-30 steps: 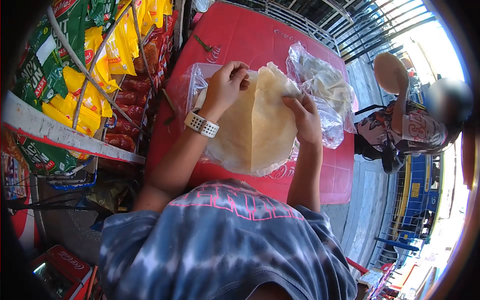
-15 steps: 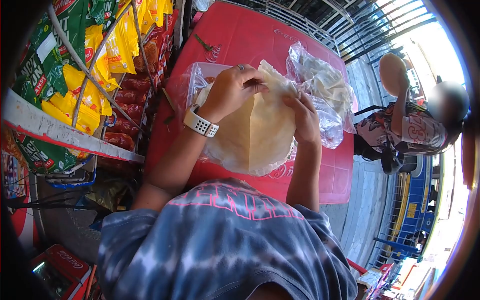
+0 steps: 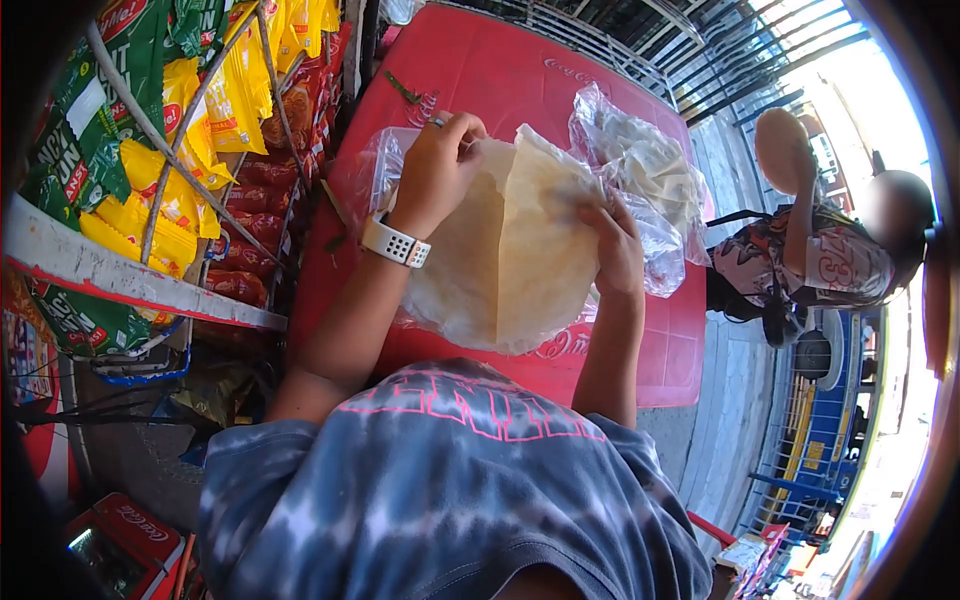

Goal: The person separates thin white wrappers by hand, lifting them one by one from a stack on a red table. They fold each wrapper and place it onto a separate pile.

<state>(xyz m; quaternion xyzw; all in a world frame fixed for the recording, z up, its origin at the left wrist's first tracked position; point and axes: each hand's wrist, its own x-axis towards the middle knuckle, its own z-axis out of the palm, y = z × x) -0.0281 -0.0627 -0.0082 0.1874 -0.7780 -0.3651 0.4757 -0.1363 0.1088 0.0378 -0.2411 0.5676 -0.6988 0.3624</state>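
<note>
A stack of thin, round, pale spring roll wrappers (image 3: 460,250) lies in front of me, with a crease or lifted edge running down its middle. My left hand (image 3: 445,170), with a ring and a white watch strap, is closed at the upper left of the stack, pinching the edge of a wrapper. My right hand (image 3: 612,240) holds the right side of the wrapper between thumb and fingers. Beyond it, a clear plastic bag (image 3: 655,225) holds more crumpled wrappers. A clear plastic container (image 3: 385,165) is partly hidden behind my left wrist.
The red table (image 3: 480,70) carries a green pepper or stem (image 3: 402,88) near its far left. Hanging snack packs (image 3: 235,100) and a metal rack bar (image 3: 130,265) stand at left. Metal railings (image 3: 620,40) run behind. Another person (image 3: 810,240) stands at right, holding up a round, flat object (image 3: 782,150).
My left hand has moved left, away from the middle crease, and the wrapper's upper edge is spread wider. My right hand has shifted slightly down and right.
</note>
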